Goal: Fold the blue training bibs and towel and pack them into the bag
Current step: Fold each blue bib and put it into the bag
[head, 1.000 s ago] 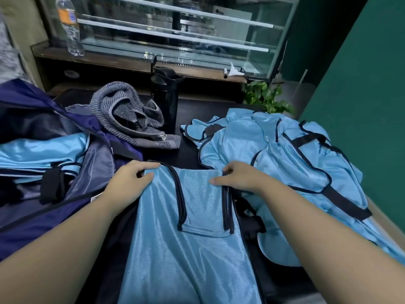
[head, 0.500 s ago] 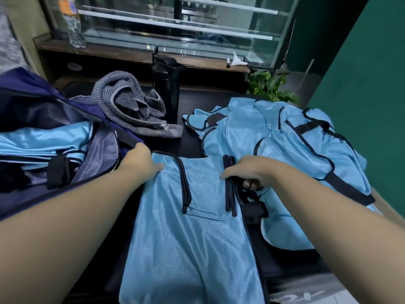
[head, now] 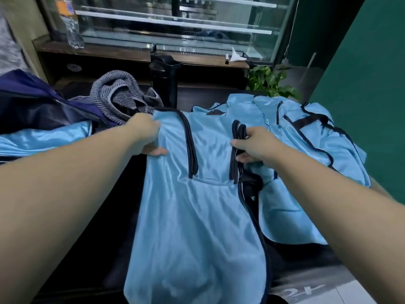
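Note:
A light blue training bib (head: 197,216) with black trim hangs between my hands over the dark table. My left hand (head: 145,133) grips its left shoulder strap. My right hand (head: 255,144) grips the right strap at its black edging. The bib's top is lifted off the table. A heap of more blue bibs (head: 306,139) lies to the right. A grey striped towel (head: 122,97) is crumpled at the back left. The dark blue bag (head: 32,106) lies open at the left, with a blue bib (head: 43,137) inside.
A black bottle (head: 165,82) stands behind the bib. A plastic water bottle (head: 70,23) stands on the wooden shelf in front of a glass display case (head: 175,25). A green plant (head: 269,82) sits back right, beside a green wall (head: 361,84).
Both hands went from pressing the bib's top flat to gripping its shoulder straps, and they have raised the top of the bib off the table.

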The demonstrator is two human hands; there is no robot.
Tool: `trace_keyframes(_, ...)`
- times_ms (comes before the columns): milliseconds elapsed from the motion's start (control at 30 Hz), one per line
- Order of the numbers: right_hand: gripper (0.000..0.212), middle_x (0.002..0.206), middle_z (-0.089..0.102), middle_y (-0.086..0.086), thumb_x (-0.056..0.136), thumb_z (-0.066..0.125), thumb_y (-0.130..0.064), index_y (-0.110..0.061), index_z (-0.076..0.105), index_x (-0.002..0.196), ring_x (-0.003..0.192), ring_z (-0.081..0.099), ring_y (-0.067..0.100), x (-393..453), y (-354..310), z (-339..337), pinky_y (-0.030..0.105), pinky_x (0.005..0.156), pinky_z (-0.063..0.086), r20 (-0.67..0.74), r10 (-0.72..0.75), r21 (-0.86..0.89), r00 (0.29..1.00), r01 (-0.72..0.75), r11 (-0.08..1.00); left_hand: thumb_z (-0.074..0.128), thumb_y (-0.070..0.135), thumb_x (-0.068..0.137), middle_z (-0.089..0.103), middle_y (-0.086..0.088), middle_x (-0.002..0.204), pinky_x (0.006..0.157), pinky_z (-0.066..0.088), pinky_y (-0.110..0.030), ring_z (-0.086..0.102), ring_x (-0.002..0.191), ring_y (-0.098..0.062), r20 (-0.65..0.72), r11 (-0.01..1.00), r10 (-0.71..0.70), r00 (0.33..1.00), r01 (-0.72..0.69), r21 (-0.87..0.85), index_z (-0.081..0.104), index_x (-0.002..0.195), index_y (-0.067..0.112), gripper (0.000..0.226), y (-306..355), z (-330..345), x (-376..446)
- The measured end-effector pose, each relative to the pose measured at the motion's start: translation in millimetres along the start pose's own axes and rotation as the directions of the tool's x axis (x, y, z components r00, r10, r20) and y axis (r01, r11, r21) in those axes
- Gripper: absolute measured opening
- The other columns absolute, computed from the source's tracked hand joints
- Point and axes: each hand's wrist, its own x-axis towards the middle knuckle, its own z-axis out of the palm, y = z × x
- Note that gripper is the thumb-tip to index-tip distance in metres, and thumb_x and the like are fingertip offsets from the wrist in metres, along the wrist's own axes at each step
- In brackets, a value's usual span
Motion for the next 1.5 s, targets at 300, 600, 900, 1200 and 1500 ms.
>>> trace_keyframes(300, 0.019, 0.081, 0.057, -0.011, 0.088, 0.067, -0.015, -0.029, 0.057, 0.080, 0.070, 0.059, -0.002, -30, 30, -2, 0.011, 0.069, 0.044, -0.096, -0.562, -0.227, 0.822, 0.531, 0.816, 0.057, 0.015, 0.094, 0.069, 0.014, 0.092, 0.076, 0.051, -0.015, 0.063, 0.081, 0.003, 0.040, 0.798, 0.541, 0.840, -0.498, -0.340, 0.062, 0.094, 0.034, 0.019, -45, -18, -56)
trace_keyframes(600, 0.033, 0.116, 0.050, -0.011, 0.074, 0.046, -0.027, -0.034, 0.055, 0.105, 0.107, 0.052, 0.008, -78, 91, -15, 0.019, 0.086, 0.041, 0.341, -0.671, -0.541, 0.658, 0.721, 0.433, 0.044, 0.036, 0.077, 0.057, 0.006, 0.099, 0.094, 0.036, -0.022, 0.057, 0.106, -0.017, 0.633, 0.406, 0.576, 0.517, -0.853, 0.328, 0.031, 0.079, 0.045, 0.015, -110, -28, -101)
trace_keyframes(900, 0.025, 0.095, 0.054, -0.015, 0.073, 0.046, -0.028, -0.027, 0.055, 0.096, 0.094, 0.047, 0.004, -111, 118, -28, 0.012, 0.089, 0.035, 0.204, -0.535, -0.506, 0.819, 0.557, 0.659, 0.024, 0.039, 0.079, 0.055, 0.006, 0.132, 0.107, 0.022, -0.022, 0.040, 0.136, -0.018, 0.512, 0.431, 0.636, 0.578, -0.815, 0.387, 0.060, 0.115, 0.029, 0.052, -81, 16, -127)
trace_keyframes(1200, 0.016, 0.100, 0.060, -0.012, 0.076, 0.060, -0.025, -0.031, 0.059, 0.091, 0.100, 0.048, 0.006, -119, 131, -12, 0.010, 0.091, 0.033, 0.201, -0.504, -0.432, 0.840, 0.537, 0.724, 0.007, 0.068, 0.085, -0.015, 0.015, 0.157, 0.116, -0.016, -0.031, -0.024, 0.139, 0.002, 0.628, 0.412, 0.437, 0.643, -0.764, 0.496, -0.008, 0.151, 0.030, 0.077, -84, 92, -155)
trace_keyframes(1500, 0.034, 0.081, 0.057, -0.015, 0.089, 0.049, 0.002, -0.031, 0.051, 0.089, 0.073, 0.050, 0.008, -118, 114, -10, 0.019, 0.074, 0.040, -0.105, -0.387, -0.006, 0.916, 0.388, 0.922, -0.001, 0.057, 0.089, -0.016, 0.016, 0.155, 0.115, -0.017, -0.026, -0.022, 0.140, 0.003, 0.608, 0.433, 0.454, 0.652, -0.757, 0.489, 0.012, 0.152, 0.022, 0.073, -82, 89, -157)
